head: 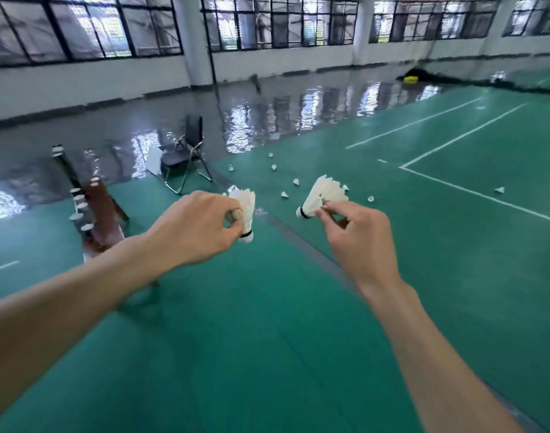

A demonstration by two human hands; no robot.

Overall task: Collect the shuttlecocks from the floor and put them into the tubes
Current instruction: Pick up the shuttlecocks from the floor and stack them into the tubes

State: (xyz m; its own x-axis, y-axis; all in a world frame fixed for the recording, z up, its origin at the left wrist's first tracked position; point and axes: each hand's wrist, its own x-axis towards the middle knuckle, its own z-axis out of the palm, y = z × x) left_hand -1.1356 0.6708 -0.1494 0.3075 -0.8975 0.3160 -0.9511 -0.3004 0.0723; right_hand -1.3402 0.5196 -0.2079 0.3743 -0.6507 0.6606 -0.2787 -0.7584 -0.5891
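Your forearms run off the bottom edge. From the head view, your left hand [194,228] pinches a white feathered shuttlecock [246,210], cork down — fingers partly hide it. Your right hand [359,237] pinches another shuttlecock stack [319,195], cork pointing left. More loose shuttlecocks [284,194] dot the green floor [267,339] beyond; blurred tubes [80,198] lean at left.

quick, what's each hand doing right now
Left hand: pinches a white feather shuttlecock.
Right hand: pinches stacked white feather shuttlecocks.
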